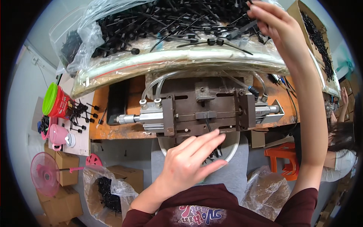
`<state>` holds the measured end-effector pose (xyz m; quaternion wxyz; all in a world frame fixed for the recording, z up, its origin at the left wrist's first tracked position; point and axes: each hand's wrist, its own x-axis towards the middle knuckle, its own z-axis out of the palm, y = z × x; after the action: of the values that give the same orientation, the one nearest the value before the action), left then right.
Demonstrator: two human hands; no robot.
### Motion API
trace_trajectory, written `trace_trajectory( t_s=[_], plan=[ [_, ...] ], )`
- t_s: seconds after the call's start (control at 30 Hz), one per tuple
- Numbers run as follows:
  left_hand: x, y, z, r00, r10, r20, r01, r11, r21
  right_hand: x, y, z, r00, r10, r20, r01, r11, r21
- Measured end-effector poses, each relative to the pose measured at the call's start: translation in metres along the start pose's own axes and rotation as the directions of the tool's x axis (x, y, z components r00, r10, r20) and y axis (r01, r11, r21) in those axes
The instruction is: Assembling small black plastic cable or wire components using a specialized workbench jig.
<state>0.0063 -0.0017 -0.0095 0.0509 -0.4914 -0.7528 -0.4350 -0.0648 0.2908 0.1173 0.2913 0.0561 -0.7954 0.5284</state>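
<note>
My left hand (193, 159) is open, fingers stretched out and thumb apart. Its fingertips are beside the thin tail of a black cable tie (206, 114), whose blocky head sits in the middle of a dark metal clamping fixture (185, 125). Whether the fingers touch that tail I cannot tell. Far up at the right, my right hand (276, 26) reaches over a large pile of black cable ties (151, 22) in clear plastic. Its thumb and finger are pinched together, apparently on one dark cable tie, mostly hidden by the fingers.
Air cylinders with clear tubes (153, 81) flank the fixture on the wooden bench (102, 128). A white basin (232, 149) is under its front edge, above my lap. Left are a red tub (60, 104), a pink fan (45, 174) and cartons (62, 204); right, an orange stool (281, 160) and another person (344, 159).
</note>
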Motion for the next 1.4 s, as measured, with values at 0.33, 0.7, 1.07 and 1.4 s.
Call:
trace_trajectory(
  t_s=[0.33,0.7,1.07,1.4],
  plan=[
    [-0.004,0.013,-0.012,0.981,-0.136,-0.136,0.082,0.936,-0.343,-0.168,-0.014,0.076,0.925,0.367,0.099,-0.376,0.842,0.387],
    [-0.025,0.012,0.004,0.959,-0.194,-0.209,0.140,0.959,-0.247,-0.208,0.015,-0.006,0.795,0.335,-0.505,-0.072,0.880,0.470],
    [-0.031,0.010,-0.003,0.990,-0.061,-0.128,0.055,0.997,-0.049,-0.255,0.039,-0.085,0.522,0.396,-0.756,0.078,0.860,0.504],
    [-0.041,0.026,0.000,0.958,-0.228,-0.175,0.227,0.974,-0.028,-0.306,0.018,-0.062,0.549,0.473,-0.689,-0.139,0.864,0.483]
  ],
)
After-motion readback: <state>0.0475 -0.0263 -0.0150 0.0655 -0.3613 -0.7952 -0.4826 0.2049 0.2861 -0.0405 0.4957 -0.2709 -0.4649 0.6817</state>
